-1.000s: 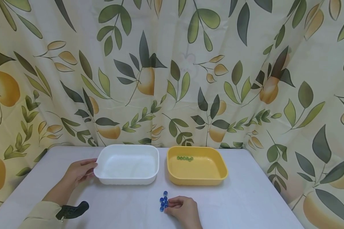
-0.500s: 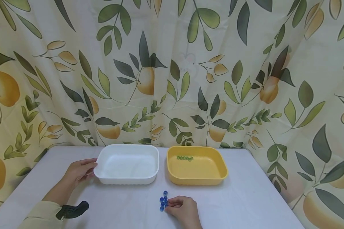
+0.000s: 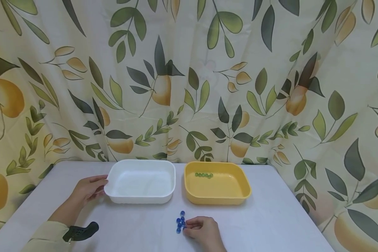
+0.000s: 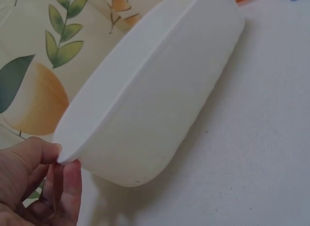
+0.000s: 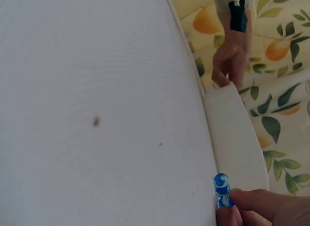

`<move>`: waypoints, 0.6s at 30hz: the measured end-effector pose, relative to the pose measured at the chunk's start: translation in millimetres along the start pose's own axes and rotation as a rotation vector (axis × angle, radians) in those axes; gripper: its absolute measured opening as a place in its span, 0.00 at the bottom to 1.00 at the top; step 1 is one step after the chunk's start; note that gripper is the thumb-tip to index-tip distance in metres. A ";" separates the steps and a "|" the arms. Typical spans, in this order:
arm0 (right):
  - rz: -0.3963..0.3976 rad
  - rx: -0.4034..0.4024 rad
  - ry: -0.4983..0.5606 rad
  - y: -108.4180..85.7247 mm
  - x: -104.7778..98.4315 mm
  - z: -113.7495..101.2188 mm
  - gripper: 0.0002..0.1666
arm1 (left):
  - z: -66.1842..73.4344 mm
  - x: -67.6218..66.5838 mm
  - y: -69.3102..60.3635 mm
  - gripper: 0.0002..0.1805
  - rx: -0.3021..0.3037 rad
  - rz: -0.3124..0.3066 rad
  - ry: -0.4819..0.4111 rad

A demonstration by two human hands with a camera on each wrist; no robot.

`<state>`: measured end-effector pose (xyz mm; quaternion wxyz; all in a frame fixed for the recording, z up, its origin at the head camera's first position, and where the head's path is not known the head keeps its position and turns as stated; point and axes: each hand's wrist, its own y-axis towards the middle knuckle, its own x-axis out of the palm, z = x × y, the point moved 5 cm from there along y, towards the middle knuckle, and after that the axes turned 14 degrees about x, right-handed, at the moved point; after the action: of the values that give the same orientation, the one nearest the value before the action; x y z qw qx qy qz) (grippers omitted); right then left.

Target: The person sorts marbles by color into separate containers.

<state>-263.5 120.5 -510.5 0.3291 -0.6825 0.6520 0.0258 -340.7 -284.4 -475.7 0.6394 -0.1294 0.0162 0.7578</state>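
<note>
Several blue glass marbles (image 3: 178, 225) lie in a small cluster on the white cloth, in front of the two basins in the head view. My right hand (image 3: 205, 231) is at the cluster's right side, thumb and fingertips pinching a blue marble that they partly hide. The right wrist view shows blue marbles (image 5: 221, 181) right at those fingertips. At the left end of the white basin (image 3: 140, 200), my left hand (image 3: 87, 189) pinches the rim between thumb and fingers, as the left wrist view shows. No marbles are visible inside this basin.
To the right of the white basin stands a yellow basin (image 3: 217, 200), a narrow gap between them. A row of green marbles (image 3: 204, 175) lies inside it near the back wall. Behind the table (image 3: 271, 217) hangs a fruit-patterned curtain (image 3: 195, 105).
My right hand has shifted very slightly to the right beside the blue marbles. The left hand keeps its hold on the white basin. The head view has tilted a little.
</note>
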 end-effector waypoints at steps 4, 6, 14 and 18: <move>-0.033 -0.009 0.011 -0.8 -3.8 -1.7 0.12 | -0.6 -0.3 -0.1 0.32 -0.002 0.008 0.008; -0.048 0.008 0.011 0.1 -5.5 -1.9 0.12 | 0.2 -0.2 -0.3 0.32 0.003 0.009 0.005; -0.146 0.058 0.080 1.7 -9.1 -4.4 0.15 | -0.9 0.7 -0.7 0.32 -0.013 0.009 0.008; -0.239 0.016 0.179 -0.7 -7.0 -10.5 0.16 | -1.4 -0.1 -1.6 0.31 -0.021 -0.004 -0.062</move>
<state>-268.1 121.5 -498.8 0.2760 -0.7521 0.5931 -0.0799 -338.9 -284.4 -476.9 0.6397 -0.1126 -0.0120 0.7603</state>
